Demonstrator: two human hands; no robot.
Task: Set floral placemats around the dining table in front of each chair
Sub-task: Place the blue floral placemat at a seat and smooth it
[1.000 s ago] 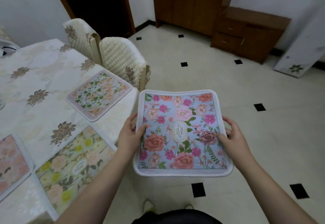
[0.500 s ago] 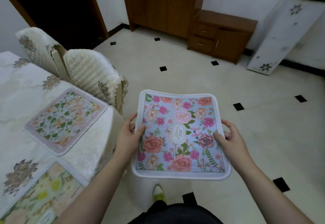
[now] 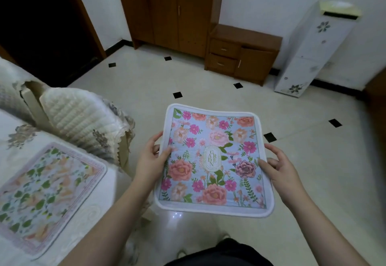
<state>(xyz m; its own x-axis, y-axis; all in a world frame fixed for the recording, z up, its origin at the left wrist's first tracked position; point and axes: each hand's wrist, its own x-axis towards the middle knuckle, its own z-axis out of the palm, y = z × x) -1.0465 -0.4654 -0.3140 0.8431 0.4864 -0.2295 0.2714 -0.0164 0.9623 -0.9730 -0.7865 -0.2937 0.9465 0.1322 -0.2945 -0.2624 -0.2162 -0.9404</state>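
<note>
- Head view: blue mat (image 3: 215, 161) held flat over the floor (image 3: 313, 161), right of the desk (image 3: 100, 207), apart from it.
- Left grip (image 3: 149, 162) closed on the mat's left edge, thumb on top.
- Right grip (image 3: 281, 170) closed on its right edge.
- Green mat (image 3: 45, 194) lies on the desk before a covered chair (image 3: 83, 119).

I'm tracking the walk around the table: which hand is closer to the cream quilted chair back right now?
Left. The left hand grips the blue placemat's left edge, just right of the chair back; the right hand holds the far edge.
</note>
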